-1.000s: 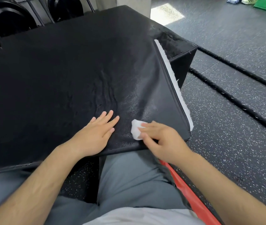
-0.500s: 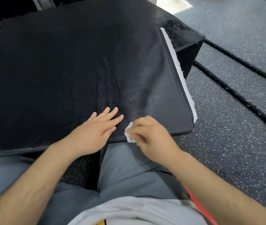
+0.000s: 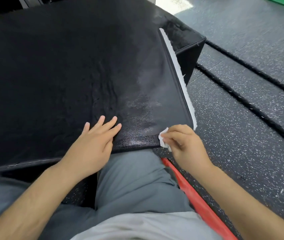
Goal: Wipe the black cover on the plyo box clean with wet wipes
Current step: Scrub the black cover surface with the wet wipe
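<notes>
Pinching wet wipe (image 3: 163,138) in right hand (image 3: 188,146) at corner of black cover (image 3: 68,75), spreading ahead-left under flat left hand (image 3: 92,144).

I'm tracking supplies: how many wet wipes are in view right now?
1. The wet wipe is pinched in the right hand at the near right corner of the black cover. More may lie out of view.

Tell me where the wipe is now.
In the head view, the wipe is pinched in the right hand, at the near right corner of the cover, right of the flat left hand.
</notes>
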Action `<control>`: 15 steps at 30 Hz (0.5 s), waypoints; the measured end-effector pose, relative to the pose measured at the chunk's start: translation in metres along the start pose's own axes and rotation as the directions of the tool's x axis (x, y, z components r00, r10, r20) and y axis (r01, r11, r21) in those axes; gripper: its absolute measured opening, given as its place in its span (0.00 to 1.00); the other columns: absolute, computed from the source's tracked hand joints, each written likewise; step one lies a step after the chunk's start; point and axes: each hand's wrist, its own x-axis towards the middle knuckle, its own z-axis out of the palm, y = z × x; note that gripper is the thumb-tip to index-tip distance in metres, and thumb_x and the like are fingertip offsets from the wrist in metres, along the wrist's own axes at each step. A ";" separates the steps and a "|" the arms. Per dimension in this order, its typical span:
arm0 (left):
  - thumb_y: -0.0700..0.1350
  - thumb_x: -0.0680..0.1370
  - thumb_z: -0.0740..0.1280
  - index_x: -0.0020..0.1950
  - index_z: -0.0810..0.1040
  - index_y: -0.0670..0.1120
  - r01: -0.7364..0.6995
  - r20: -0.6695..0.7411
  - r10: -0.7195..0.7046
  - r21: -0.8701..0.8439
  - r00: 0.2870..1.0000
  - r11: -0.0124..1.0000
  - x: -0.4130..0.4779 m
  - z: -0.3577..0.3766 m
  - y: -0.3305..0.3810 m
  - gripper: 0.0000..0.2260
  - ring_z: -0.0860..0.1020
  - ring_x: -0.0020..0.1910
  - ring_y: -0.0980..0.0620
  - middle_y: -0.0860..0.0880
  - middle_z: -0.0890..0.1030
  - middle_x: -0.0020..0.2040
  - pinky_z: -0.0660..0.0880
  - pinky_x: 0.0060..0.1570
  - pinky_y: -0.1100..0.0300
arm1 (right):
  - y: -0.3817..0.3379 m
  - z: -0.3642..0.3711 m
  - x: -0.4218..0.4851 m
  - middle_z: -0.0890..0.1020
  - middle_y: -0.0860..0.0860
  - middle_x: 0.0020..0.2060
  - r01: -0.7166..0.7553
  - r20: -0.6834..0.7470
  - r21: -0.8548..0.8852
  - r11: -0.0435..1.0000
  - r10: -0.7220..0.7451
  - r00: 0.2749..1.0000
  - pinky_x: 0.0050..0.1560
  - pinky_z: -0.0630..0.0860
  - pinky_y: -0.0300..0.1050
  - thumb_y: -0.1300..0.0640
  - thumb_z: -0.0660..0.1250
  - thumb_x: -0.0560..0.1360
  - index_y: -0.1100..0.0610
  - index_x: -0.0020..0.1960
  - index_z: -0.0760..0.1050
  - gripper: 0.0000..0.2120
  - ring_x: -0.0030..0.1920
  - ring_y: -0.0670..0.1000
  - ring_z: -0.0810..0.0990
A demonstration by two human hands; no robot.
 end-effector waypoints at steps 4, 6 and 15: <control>0.40 0.83 0.53 0.79 0.60 0.58 -0.114 0.044 0.116 -0.048 0.992 0.992 0.014 0.003 0.019 0.25 0.43 0.79 0.64 0.62 0.50 0.80 0.43 0.79 0.53 | -0.035 0.023 0.002 0.81 0.46 0.49 0.132 0.125 0.079 0.988 -0.141 0.982 0.55 0.74 0.41 0.69 0.71 0.74 0.58 0.48 0.84 0.08 0.50 0.53 0.78; 0.42 0.84 0.53 0.79 0.62 0.58 -0.127 0.036 0.130 -0.068 0.991 0.990 0.016 0.004 0.019 0.23 0.45 0.78 0.67 0.63 0.52 0.80 0.44 0.79 0.58 | -0.018 0.016 0.006 0.82 0.47 0.47 0.124 0.149 0.047 0.991 -0.130 0.980 0.53 0.75 0.43 0.67 0.72 0.75 0.57 0.49 0.84 0.07 0.49 0.53 0.78; 0.49 0.83 0.60 0.73 0.73 0.58 -0.124 -0.064 0.119 -0.081 0.991 0.989 0.022 0.005 0.019 0.17 0.54 0.77 0.67 0.64 0.62 0.77 0.48 0.75 0.66 | -0.020 0.026 0.018 0.81 0.46 0.45 0.039 0.147 0.032 0.999 -0.044 0.988 0.51 0.75 0.46 0.65 0.69 0.76 0.56 0.46 0.84 0.07 0.47 0.53 0.78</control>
